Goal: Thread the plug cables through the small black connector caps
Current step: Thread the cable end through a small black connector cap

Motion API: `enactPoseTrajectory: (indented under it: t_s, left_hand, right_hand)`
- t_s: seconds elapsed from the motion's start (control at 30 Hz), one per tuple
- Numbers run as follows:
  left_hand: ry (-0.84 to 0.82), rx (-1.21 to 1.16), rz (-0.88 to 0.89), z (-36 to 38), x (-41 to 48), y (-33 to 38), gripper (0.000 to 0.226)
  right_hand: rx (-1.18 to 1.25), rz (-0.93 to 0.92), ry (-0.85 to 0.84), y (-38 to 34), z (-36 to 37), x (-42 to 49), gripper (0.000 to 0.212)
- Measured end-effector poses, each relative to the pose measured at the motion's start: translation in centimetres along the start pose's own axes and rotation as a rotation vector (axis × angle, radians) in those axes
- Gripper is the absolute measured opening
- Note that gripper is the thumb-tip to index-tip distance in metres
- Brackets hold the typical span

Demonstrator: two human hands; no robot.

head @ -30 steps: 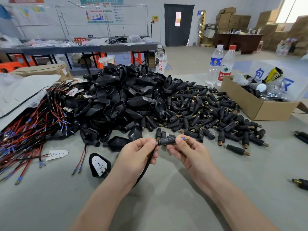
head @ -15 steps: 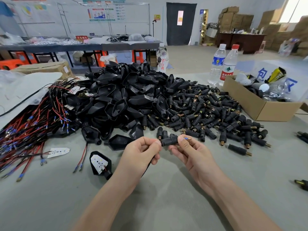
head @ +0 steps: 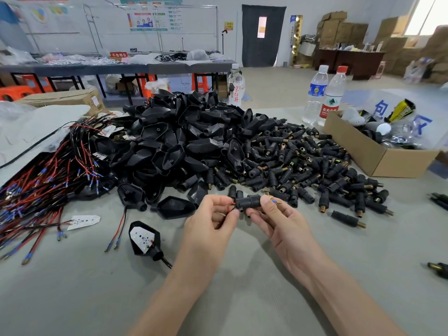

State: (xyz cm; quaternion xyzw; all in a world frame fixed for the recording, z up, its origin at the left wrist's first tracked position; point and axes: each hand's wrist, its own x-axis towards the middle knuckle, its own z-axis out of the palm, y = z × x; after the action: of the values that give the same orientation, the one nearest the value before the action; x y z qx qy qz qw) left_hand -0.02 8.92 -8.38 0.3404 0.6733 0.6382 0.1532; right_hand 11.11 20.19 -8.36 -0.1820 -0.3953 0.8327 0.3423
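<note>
You are mid-thread. Your right hand (head: 278, 224) is clamped on a small black cap (head: 249, 202), thumb and forefinger pinching it level just above the bench (head: 242, 299). Your left hand (head: 211, 221) pinches the red and black cable (head: 229, 207) right beside the cap's left mouth. A blue-sleeved wire tip (head: 275, 202) shows past your right fingertip, so I judge the cable has already entered and come out the far side (whether both wires are through I cannot tell; your fingers hide that end). The next move calls for a grip on the tips at the right. Draw them out while you slide the cap leftward along the cable, keeping the two wires together so neither folds back inside. More caps lie in the heap (head: 315, 166) just beyond your hands, and loose cables wait in the bundle (head: 36, 190) at the far left.
</note>
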Motion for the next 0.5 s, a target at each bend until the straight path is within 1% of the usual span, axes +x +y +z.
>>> enactPoseTrajectory:
  t_s: [0.1,0.23,0.4,0.5]
  left_hand:
    - [0.052,0.034,0.028,-0.05,-0.09,-0.04,0.015]
    - [0.039,0.042,0.062,-0.29,-0.10,0.10,0.010]
    - [0.030,0.062,0.105,-0.38,-0.23,-0.13,0.014]
    - [0.015,0.051,0.083,-0.58,0.06,-0.25,0.020]
  right_hand:
    - [0.000,0.001,0.001,0.09,0.18,-0.02,0.040]
    - [-0.001,-0.005,0.000,0.07,0.30,-0.05,0.042]
    - [-0.016,0.003,-0.001,-0.06,0.31,-0.26,0.036]
    - [-0.029,0.005,0.006,-0.13,0.34,-0.29,0.036]
